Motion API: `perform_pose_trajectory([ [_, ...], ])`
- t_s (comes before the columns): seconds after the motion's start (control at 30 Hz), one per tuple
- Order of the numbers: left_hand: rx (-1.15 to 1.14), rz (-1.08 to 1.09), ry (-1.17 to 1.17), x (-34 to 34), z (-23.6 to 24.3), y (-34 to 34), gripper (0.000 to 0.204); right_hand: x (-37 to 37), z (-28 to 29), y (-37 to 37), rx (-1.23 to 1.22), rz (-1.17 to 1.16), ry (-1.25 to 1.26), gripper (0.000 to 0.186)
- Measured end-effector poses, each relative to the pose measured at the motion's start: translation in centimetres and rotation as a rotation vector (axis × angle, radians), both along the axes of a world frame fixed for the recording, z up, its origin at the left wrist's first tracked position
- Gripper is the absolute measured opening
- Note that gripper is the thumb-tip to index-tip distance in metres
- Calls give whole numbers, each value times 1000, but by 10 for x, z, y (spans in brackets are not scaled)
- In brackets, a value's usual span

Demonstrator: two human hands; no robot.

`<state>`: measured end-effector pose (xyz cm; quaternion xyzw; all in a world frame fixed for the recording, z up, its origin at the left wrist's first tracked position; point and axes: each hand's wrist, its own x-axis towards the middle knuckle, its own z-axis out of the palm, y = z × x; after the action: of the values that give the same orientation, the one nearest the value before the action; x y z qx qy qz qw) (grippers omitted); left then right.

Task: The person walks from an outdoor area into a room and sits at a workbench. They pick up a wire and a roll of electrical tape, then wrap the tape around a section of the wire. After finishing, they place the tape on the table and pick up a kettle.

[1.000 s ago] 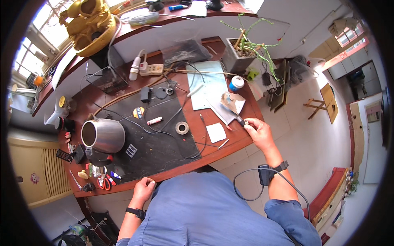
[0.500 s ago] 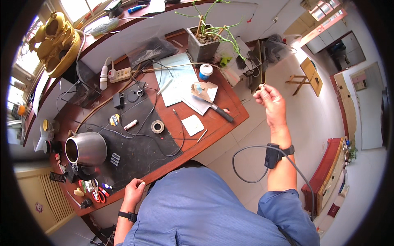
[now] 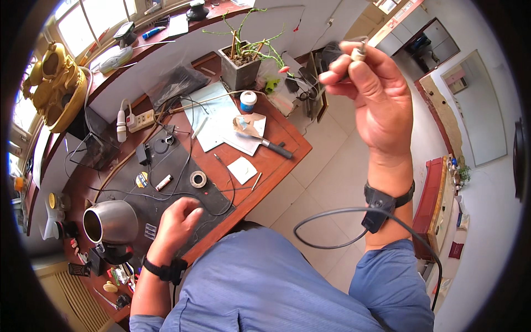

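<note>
My right hand [image 3: 381,99] is raised high to the right of the table. Its thumb and fingers pinch a small cream-coloured cylindrical piece [image 3: 358,54] with a thin metal pin sticking up from it; its exact kind is unclear. My left hand [image 3: 180,224] hovers by the table's front edge, fingers loosely curled, with nothing visible in them. Nearest to that hand are a black mat [image 3: 171,207] and a roll of tape [image 3: 198,179]. A metal kettle [image 3: 113,221] stands left of it, its open mouth showing.
The red-brown table [image 3: 271,180] carries a black-handled scraper [image 3: 276,149], a white-and-blue jar [image 3: 248,100], a power strip [image 3: 142,119] and loose cables. A potted plant [image 3: 240,71] stands at its back. A cable [image 3: 326,217] loops from my right wrist device.
My right hand has come up closer to the camera with the small piece in its pinch. My left hand has risen and moved forward over the table edge. The view has shifted slightly.
</note>
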<state>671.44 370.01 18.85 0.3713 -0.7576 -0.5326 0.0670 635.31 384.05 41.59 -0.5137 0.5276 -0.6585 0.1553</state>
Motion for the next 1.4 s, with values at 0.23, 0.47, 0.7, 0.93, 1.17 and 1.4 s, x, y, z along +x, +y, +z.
perform_pose_trajectory([
  [0.23, 99, -219, 414, -105, 81, 24, 53, 96, -3, -38, 13, 313, -126, 31],
  [0.47, 306, 23, 564, -103, 102, 30, 35, 185, -41, -56, -122, 484, -259, 25],
  [0.7, 244, -17, 590, -49, 109, 19, 20, 125, -98, -30, 101, 230, 412, 81],
  [0.93, 391, -94, 811, -54, 121, 20, 29, 41, -149, 20, 517, 487, 244, 31],
  [1.17, 406, 152, 1031, -57, 121, -2, 30, -68, -142, 88, 611, 122, 265, 11],
  [1.4, 552, 365, 1156, -58, 108, -12, 34, -164, -116, 144, 666, -214, 260, 10],
])
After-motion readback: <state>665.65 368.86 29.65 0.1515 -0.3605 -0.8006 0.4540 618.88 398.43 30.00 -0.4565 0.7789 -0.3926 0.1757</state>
